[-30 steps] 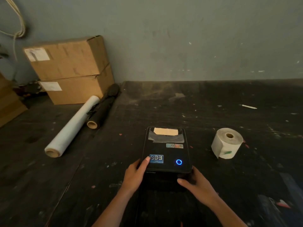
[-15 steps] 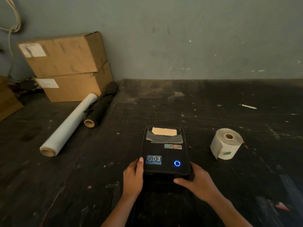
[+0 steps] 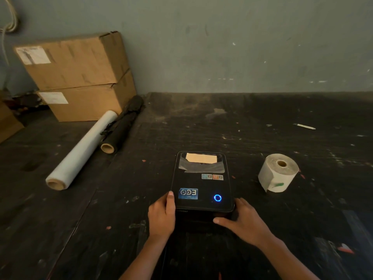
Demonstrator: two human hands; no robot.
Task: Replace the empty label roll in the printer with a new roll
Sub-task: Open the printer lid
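Note:
A black label printer (image 3: 203, 186) sits shut on the dark table in front of me, a blue ring light glowing on its lid. Through the lid's window at the far end I see a brown cardboard core. My left hand (image 3: 161, 216) grips the printer's near left side, thumb up along the lid's edge. My right hand (image 3: 242, 222) grips the near right corner, fingers curled around the side. A full white label roll (image 3: 277, 174) lies on its side to the right of the printer, apart from it.
Two stacked cardboard boxes (image 3: 80, 77) stand at the back left against the wall. A roll of clear film (image 3: 80, 150) and a black roll (image 3: 121, 126) lie in front of them. A small white stick (image 3: 304, 126) lies at the far right.
My left hand has slid off the lid's top down to the printer's left side. My right hand has closed in on the near right corner. The printer has not moved.

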